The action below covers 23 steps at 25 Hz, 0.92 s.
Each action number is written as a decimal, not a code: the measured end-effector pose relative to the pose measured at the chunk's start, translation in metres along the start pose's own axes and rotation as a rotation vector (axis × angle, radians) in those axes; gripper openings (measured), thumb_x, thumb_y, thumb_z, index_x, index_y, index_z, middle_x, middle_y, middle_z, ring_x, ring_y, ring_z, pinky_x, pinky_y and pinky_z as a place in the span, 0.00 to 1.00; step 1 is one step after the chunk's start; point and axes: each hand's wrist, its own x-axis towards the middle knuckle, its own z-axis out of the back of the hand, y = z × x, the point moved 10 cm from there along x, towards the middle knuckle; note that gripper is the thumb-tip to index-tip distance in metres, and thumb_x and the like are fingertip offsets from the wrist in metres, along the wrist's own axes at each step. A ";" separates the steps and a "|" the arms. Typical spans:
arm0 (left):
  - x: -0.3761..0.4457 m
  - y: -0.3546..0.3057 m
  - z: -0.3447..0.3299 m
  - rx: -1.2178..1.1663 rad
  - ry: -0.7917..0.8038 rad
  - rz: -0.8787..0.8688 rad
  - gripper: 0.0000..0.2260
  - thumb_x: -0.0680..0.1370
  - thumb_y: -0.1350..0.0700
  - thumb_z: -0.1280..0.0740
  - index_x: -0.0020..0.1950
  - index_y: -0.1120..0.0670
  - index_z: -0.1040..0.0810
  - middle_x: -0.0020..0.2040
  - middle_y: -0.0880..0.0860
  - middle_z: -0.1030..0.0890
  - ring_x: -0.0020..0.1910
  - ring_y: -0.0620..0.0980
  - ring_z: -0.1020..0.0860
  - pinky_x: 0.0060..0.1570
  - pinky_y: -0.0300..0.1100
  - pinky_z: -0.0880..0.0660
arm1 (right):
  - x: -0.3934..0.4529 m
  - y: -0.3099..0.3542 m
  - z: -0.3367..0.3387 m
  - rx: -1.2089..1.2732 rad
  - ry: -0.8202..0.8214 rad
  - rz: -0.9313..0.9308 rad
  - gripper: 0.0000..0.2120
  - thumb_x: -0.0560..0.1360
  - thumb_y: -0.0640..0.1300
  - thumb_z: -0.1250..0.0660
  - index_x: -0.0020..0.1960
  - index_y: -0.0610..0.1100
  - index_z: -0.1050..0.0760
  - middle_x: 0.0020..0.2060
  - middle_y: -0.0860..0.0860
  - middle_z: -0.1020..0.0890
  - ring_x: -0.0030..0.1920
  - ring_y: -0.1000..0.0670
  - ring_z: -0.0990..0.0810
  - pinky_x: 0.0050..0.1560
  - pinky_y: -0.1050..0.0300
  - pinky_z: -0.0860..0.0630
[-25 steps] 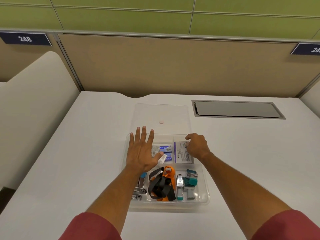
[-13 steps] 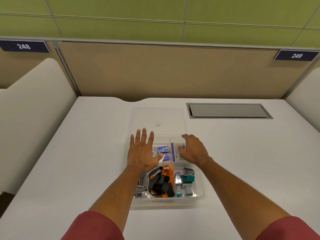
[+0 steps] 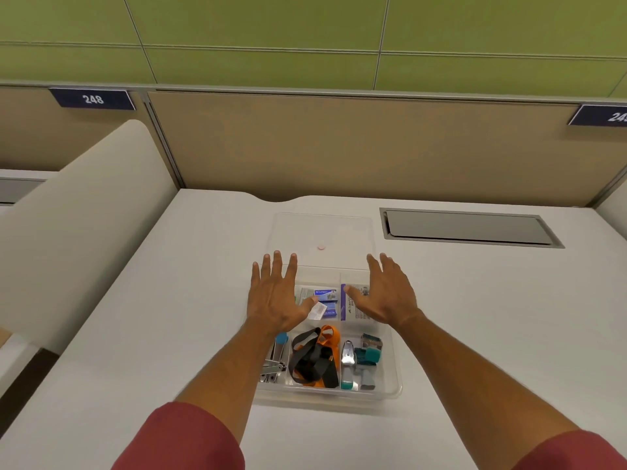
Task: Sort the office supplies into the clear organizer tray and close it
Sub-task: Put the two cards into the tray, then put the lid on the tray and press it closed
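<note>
Both hands were flat and empty, the right hand [image 3: 386,296] having let go of the purple packet [image 3: 353,305] to mirror the left hand [image 3: 274,293] over the filled organizer tray [image 3: 393,385]; the lid [image 3: 322,232] lay just beyond on the worktop [image 3: 475,317], likely next.

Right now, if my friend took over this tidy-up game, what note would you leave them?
Left hand: open, fingers spread above the tray's far left corner, holding nothing.
Right hand: open, above the far right side, holding nothing.
Tray: on the desk, with small boxes, a paper packet, scissors, clips and staple removers in its compartments.
Lid: flat on the desk just beyond the tray, not on it.
Done: supplies look sorted.
Left: pick up the lid and close the tray.
</note>
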 end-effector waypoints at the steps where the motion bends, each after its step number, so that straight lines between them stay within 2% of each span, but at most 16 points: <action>1: 0.000 0.002 0.000 0.004 0.006 0.016 0.43 0.72 0.27 0.50 0.77 0.48 0.65 0.78 0.57 0.62 0.77 0.59 0.61 0.74 0.59 0.62 | 0.004 -0.001 0.001 -0.003 -0.002 0.002 0.45 0.71 0.73 0.45 0.78 0.49 0.53 0.79 0.45 0.50 0.78 0.41 0.50 0.75 0.45 0.48; 6: 0.009 0.014 0.000 0.008 0.008 0.068 0.43 0.72 0.27 0.50 0.78 0.49 0.61 0.79 0.58 0.57 0.78 0.58 0.57 0.75 0.57 0.60 | 0.021 -0.001 0.003 0.004 -0.010 -0.001 0.46 0.71 0.74 0.46 0.78 0.48 0.53 0.78 0.44 0.48 0.78 0.40 0.49 0.75 0.43 0.47; 14: 0.063 0.048 -0.008 -0.058 0.018 0.081 0.43 0.73 0.27 0.48 0.78 0.51 0.55 0.79 0.59 0.53 0.78 0.59 0.53 0.74 0.56 0.54 | 0.059 0.000 0.001 0.044 0.000 -0.099 0.47 0.70 0.73 0.43 0.78 0.45 0.50 0.77 0.41 0.45 0.77 0.39 0.46 0.74 0.42 0.43; 23: 0.118 0.086 -0.037 -0.217 0.146 0.170 0.43 0.73 0.29 0.43 0.78 0.53 0.51 0.79 0.58 0.49 0.77 0.60 0.47 0.71 0.57 0.42 | 0.102 -0.008 -0.017 0.062 0.032 -0.234 0.48 0.69 0.73 0.40 0.76 0.43 0.45 0.74 0.41 0.36 0.72 0.38 0.36 0.68 0.41 0.33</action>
